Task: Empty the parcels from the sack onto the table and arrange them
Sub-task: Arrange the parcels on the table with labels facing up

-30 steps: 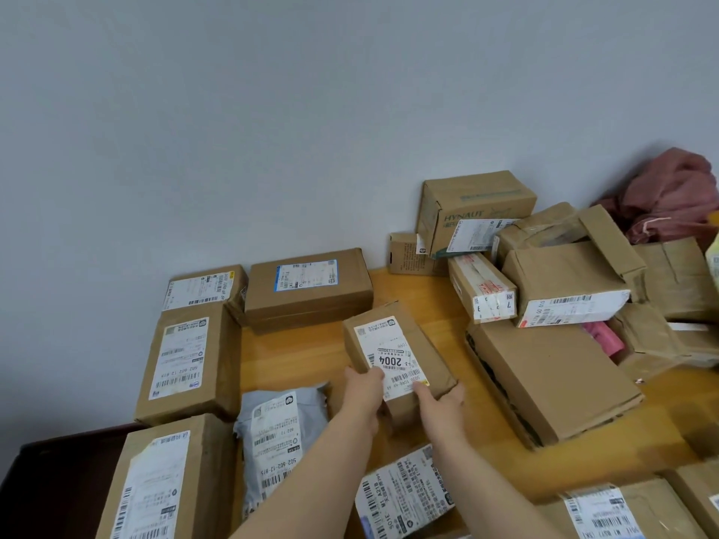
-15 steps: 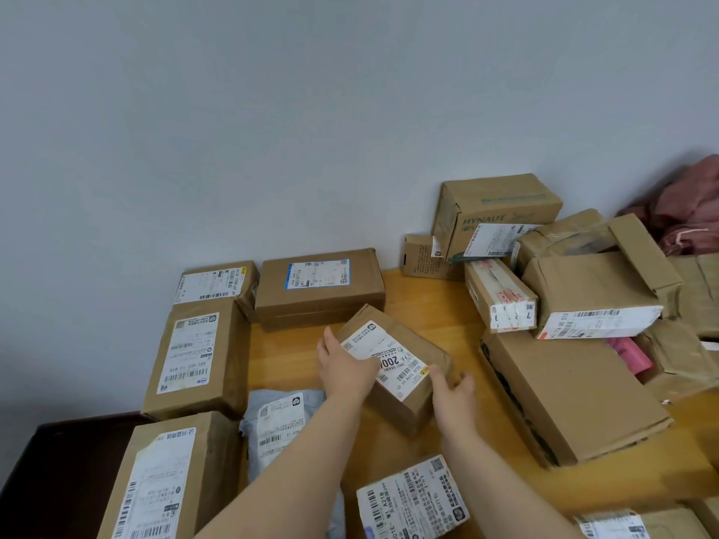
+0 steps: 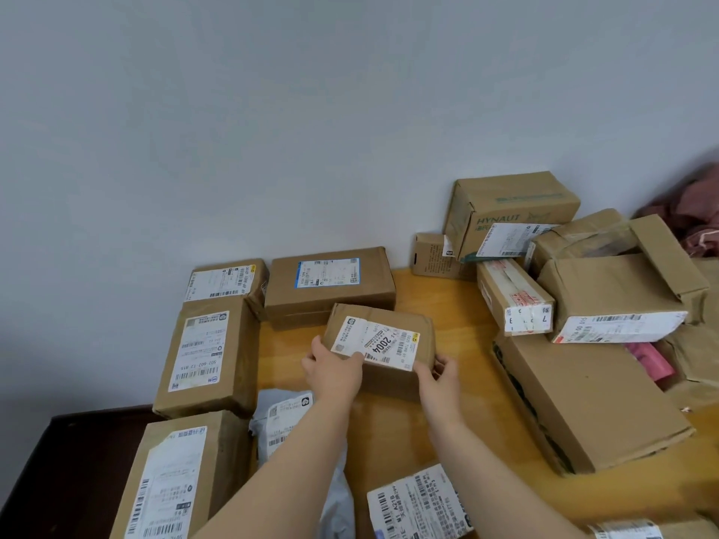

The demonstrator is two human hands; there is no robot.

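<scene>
A small brown parcel (image 3: 393,336) with a white label reading 2004 lies on the wooden table (image 3: 439,305), just in front of a flat brown box (image 3: 330,285) at the wall. My left hand (image 3: 334,369) grips its near left corner, fingers over the label. My right hand (image 3: 437,373) holds its near right corner. Brown labelled parcels (image 3: 210,355) line the table's left edge. The sack is not in view.
A loose heap of brown boxes (image 3: 607,293) fills the right side, with a large flat box (image 3: 583,406) in front. A grey mailer bag (image 3: 284,418) lies under my left forearm. A dark surface (image 3: 78,461) sits left of the table. Pink cloth (image 3: 700,219) is far right.
Both hands have turned the 2004 parcel and slid it away toward the wall, so it now lies nearly square to the flat box behind it.
</scene>
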